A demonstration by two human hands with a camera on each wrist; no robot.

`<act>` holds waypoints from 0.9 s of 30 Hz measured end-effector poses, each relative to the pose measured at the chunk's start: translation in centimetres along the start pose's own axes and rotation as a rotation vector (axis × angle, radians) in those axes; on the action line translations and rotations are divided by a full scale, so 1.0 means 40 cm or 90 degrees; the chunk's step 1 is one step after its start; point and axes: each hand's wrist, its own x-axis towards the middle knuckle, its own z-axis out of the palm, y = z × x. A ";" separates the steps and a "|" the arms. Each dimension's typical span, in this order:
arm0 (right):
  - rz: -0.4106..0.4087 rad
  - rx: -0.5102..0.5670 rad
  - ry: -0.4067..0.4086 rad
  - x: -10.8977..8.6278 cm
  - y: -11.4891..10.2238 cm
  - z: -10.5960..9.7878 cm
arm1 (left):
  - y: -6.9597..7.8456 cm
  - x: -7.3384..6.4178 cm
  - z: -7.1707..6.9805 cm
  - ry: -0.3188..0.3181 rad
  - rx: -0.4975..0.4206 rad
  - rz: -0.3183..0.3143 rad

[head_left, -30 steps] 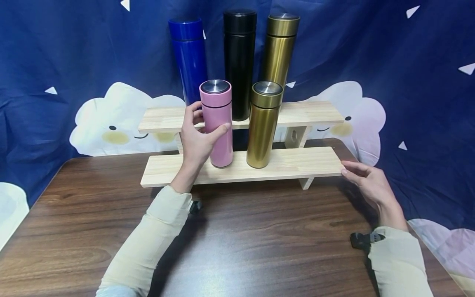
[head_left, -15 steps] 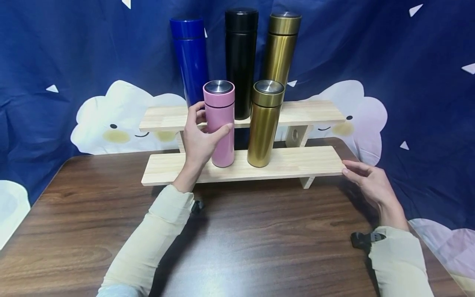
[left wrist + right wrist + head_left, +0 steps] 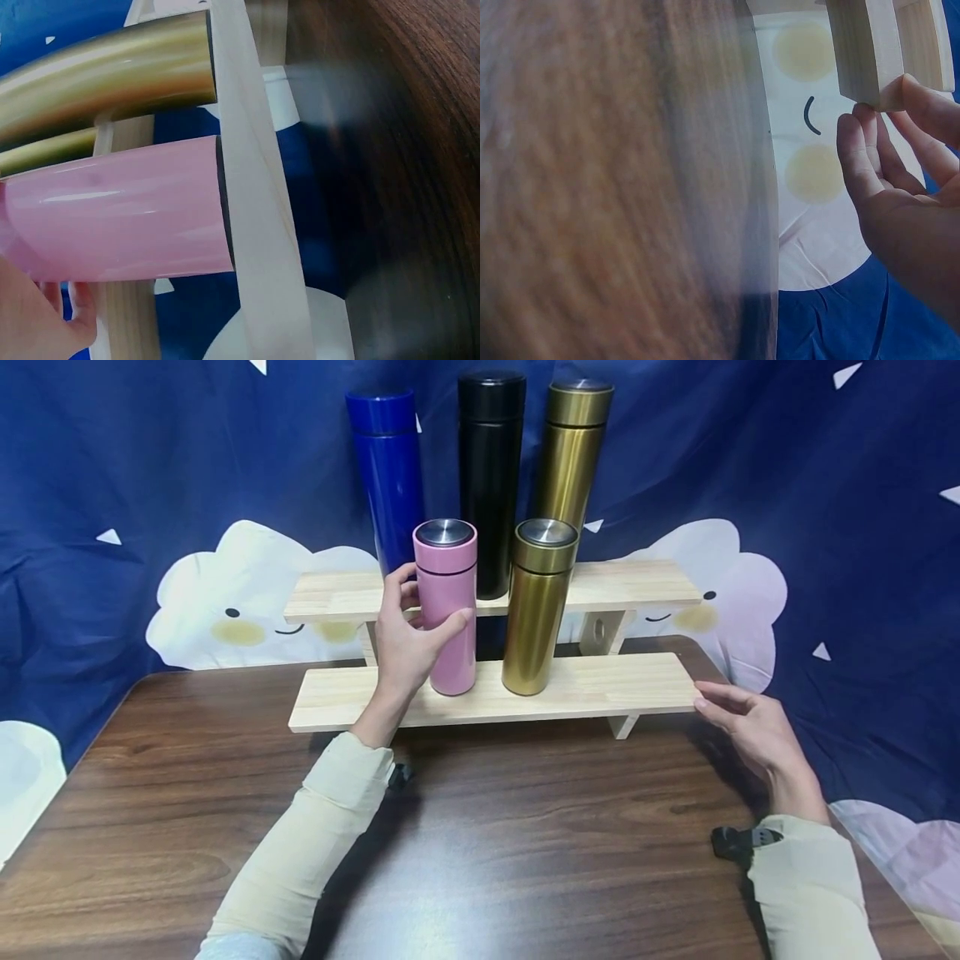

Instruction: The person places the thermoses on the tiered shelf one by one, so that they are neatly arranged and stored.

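In the head view a pink thermos bottle (image 3: 453, 635) with a steel-topped lid stands on the lower board of a two-tier wooden display shelf (image 3: 615, 681). My left hand (image 3: 405, 639) grips its left side, thumb across the front and fingers round the back. Beside it, a small gap apart, is a short gold thermos bottle (image 3: 534, 627). The left wrist view shows the pink bottle's dark base (image 3: 225, 202) against the board. My right hand (image 3: 907, 195) holds the right end of the lower board, thumb and fingertips on its edge.
Tall blue (image 3: 388, 485), black (image 3: 491, 485) and gold (image 3: 576, 460) thermos bottles stand on the upper board, close behind the front ones. A dark wooden table (image 3: 525, 843) lies under the shelf. A blue cloud-print curtain (image 3: 862, 610) hangs behind.
The pink bottle has shifted slightly right, toward the short gold bottle, with my left hand on it. My right hand stays at the board's end. The head view has shifted a little.
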 end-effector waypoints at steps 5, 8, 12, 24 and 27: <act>0.006 -0.005 0.002 0.001 -0.002 0.002 | -0.002 -0.002 -0.002 -0.006 0.001 -0.013; 0.010 -0.019 0.004 0.001 -0.003 0.004 | -0.003 -0.003 -0.002 -0.007 0.003 -0.013; 0.011 -0.012 -0.001 0.000 -0.003 0.004 | -0.007 -0.004 -0.001 -0.007 0.003 -0.007; -0.003 0.031 -0.006 -0.004 0.001 0.001 | -0.010 -0.005 -0.001 -0.010 -0.005 -0.002; 0.003 0.019 -0.005 -0.005 -0.002 0.001 | -0.009 -0.006 -0.002 -0.009 -0.009 -0.004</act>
